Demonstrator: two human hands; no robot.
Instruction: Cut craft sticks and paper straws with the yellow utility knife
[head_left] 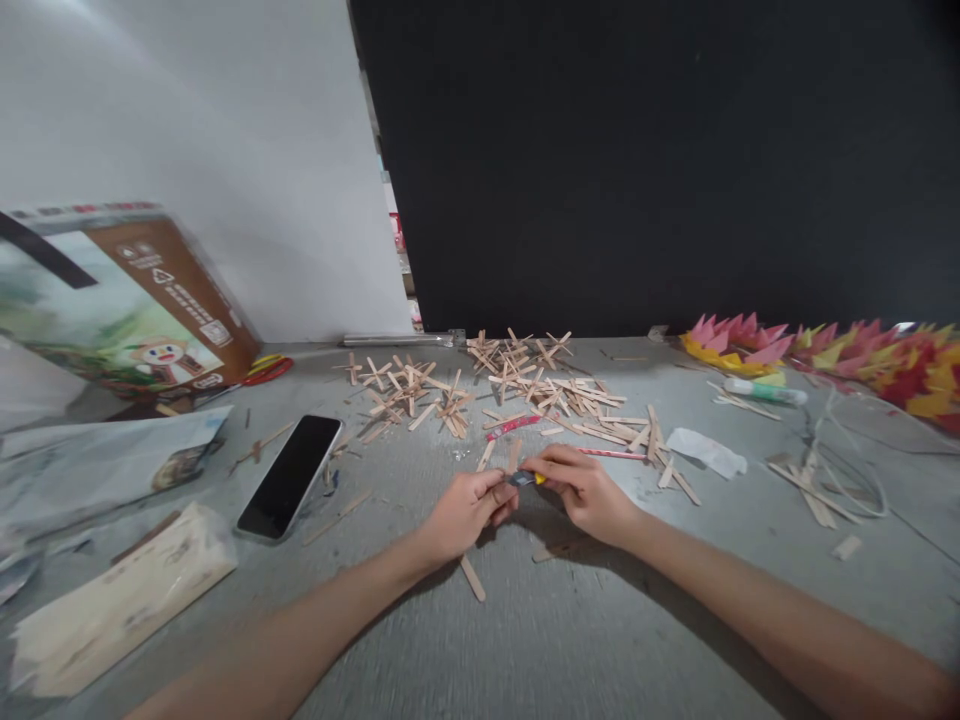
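Note:
Both my hands meet at the middle of the grey table [570, 640]. My right hand [585, 490] is closed in a pinch on a small dark and yellow object [527, 479]. My left hand [469, 512] is closed too, its fingertips against the same object. Two wooden sticks [499, 456] lie just beyond my fingers, and another stick [472, 578] lies under my left wrist. A heap of crossed wooden sticks [525, 385] spreads across the table behind my hands. Red-striped sticks [514, 427] lie among them.
A black phone [291, 475] lies at the left, with a tissue pack [112, 600] nearer me and a printed box [127, 300] behind. Red and yellow paper flowers [825, 355], a glue tube [765, 392] and a white cord [840, 450] sit at the right. A dark panel stands behind.

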